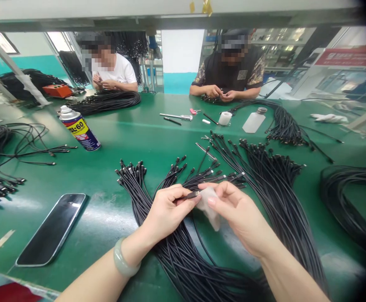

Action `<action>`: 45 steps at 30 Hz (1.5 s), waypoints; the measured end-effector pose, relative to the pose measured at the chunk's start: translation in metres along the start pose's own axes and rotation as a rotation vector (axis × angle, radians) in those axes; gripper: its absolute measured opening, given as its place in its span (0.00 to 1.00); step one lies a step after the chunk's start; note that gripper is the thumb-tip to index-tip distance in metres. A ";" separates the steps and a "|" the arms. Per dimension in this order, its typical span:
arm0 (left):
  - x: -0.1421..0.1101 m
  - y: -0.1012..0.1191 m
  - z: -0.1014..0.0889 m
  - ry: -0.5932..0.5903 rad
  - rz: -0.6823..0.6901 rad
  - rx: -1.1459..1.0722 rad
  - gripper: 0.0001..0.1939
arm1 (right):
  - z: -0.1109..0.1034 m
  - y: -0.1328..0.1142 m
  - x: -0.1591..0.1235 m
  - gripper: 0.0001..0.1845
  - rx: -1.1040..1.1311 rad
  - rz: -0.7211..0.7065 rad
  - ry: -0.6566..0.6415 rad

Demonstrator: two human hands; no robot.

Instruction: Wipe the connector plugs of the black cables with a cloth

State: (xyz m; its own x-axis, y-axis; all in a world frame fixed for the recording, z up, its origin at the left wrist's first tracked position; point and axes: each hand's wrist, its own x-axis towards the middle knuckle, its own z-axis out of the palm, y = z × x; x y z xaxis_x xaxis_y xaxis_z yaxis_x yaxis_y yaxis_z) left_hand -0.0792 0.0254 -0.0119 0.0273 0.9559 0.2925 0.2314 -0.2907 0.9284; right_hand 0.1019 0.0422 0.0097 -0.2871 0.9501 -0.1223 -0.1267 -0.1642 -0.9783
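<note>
In the head view, the left hand (168, 205) pinches a black cable connector (189, 195) between thumb and finger, its tip pointing toward 3 o'clock. That grip, far back on the body, seems chosen to leave the tip exposed. The right hand (237, 209) grips a thin whitish cloth (210, 212) right at that tip, apparently folded there so the fingers press through it; its loose end hangs toward 6 o'clock.

Taking this meeting point as the clock's centre, a bundle of black cables (185, 256) lies under the left wrist on the green bench (107, 180), plugs at 10 to 12 o'clock, lengths trailing toward 5, probably so that the ends stay within reach. Another bundle (280, 205) lies at 3 o'clock, seemingly kept apart to avoid tangling.

A phone (52, 230) lies flat between 8 and 9 o'clock, a spray can (81, 131) stands at 10 and a translucent bottle (254, 121) at 1, likely set aside to free working room. Two co-workers sit across, near 11 (115, 69) and 1 o'clock.
</note>
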 end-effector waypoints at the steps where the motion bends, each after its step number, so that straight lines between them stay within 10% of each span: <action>1: 0.000 0.000 0.000 0.002 -0.002 -0.003 0.11 | 0.001 0.000 -0.001 0.17 0.026 0.015 -0.007; 6: -0.001 -0.002 0.000 -0.013 -0.013 -0.010 0.10 | 0.001 -0.002 -0.002 0.34 -0.042 0.136 -0.071; 11: -0.002 -0.003 0.000 -0.015 -0.017 -0.011 0.11 | -0.003 -0.001 -0.001 0.19 -0.108 0.198 -0.186; 20: -0.005 -0.003 0.001 -0.035 -0.012 -0.044 0.13 | -0.002 0.001 0.000 0.20 0.066 0.244 -0.125; 34: -0.006 -0.010 0.003 -0.008 0.435 0.239 0.09 | -0.006 -0.026 -0.020 0.21 -0.061 0.258 -0.180; 45: -0.007 -0.013 0.005 -0.114 0.361 0.268 0.10 | -0.007 0.013 -0.016 0.11 0.186 0.303 -0.152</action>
State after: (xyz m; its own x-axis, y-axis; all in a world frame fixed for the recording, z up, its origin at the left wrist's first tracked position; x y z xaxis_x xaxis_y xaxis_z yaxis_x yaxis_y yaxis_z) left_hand -0.0780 0.0233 -0.0273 0.2551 0.7987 0.5450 0.4307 -0.5984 0.6756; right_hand 0.1118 0.0274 -0.0022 -0.4733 0.8034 -0.3614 -0.1806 -0.4901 -0.8528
